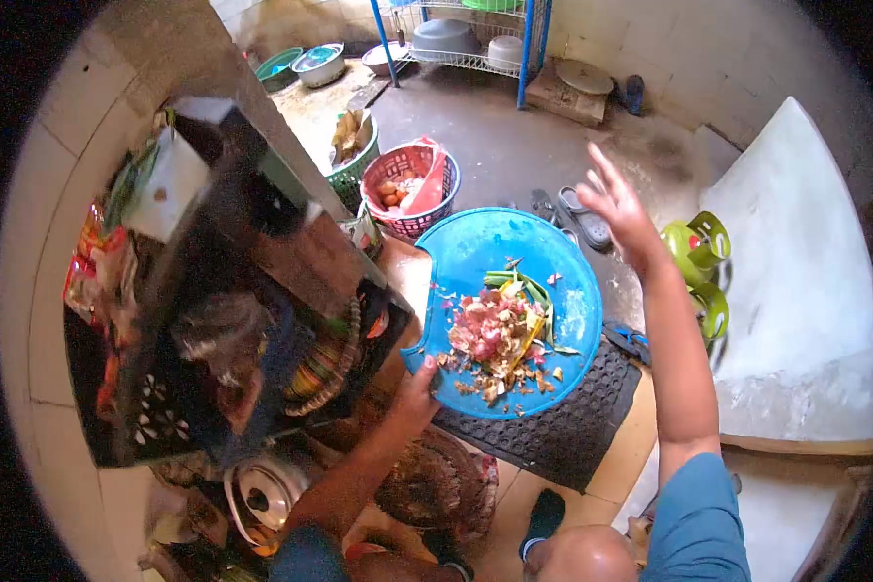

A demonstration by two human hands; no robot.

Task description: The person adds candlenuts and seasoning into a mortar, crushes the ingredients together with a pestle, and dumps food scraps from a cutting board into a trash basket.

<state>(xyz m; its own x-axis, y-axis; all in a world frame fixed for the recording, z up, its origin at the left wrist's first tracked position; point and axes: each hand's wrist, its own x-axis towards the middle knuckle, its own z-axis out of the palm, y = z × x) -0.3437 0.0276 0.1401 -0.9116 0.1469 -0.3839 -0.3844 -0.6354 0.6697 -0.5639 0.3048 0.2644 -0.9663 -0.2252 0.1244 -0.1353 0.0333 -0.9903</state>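
Observation:
My left hand (pixel 419 391) grips the lower-left rim of a round blue plastic board (pixel 466 242) with a notch in its left side. On it lies a heap of kitchen scraps (pixel 500 335): reddish onion peels, brown bits and green and yellow leaf strips. The board is held above the floor, over a dark rubber mat (pixel 592 427). My right hand (pixel 616 204) is raised beyond the board's right edge, fingers apart, holding nothing.
Beyond the board stands a red basket (pixel 407 223) with eggs, beside a green basket (pixel 361 167). Green gas cylinders (pixel 694 254) and a white slab (pixel 795 320) are at right. A cluttered black rack (pixel 155 417) stands left; a lidded pot (pixel 267 490) sits below.

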